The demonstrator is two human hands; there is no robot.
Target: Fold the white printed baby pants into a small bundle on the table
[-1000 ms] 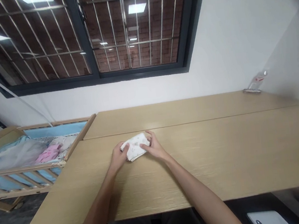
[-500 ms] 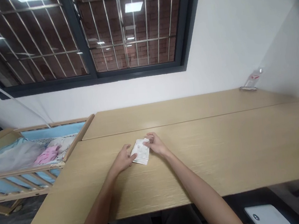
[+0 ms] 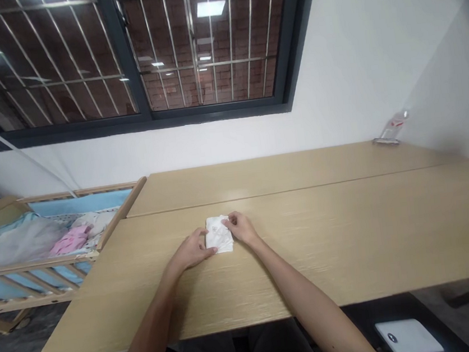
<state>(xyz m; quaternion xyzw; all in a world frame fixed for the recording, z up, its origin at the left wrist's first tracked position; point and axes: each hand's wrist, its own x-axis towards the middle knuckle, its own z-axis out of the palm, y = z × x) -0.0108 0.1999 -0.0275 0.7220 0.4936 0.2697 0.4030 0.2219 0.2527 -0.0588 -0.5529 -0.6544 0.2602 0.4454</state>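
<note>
A small white folded piece (image 3: 218,235) with a faint printed mark lies on the light wooden table in front of me. Its layers show at the lower right edge; whether it is cloth, paper or a diaper I cannot tell. My left hand (image 3: 192,250) grips its left side, the thumb at the lower left corner and the fingers along the upper left edge. At the upper right, my right hand (image 3: 241,227) pinches the edge, with its thumb on top and curled fingers behind.
The wooden table (image 3: 329,233) has a seam (image 3: 303,187) across it. A crib (image 3: 37,266) with pink and white cloths stands at the left. Toward the back right is a clear bottle (image 3: 394,127). Below the front edge lies a white device (image 3: 409,337). A barred window (image 3: 210,111) is ahead.
The white folded piece has turned from a tilt to nearly straight, with both hands still at its sides. My right hand has shifted slightly down and left. The view has moved a little.
</note>
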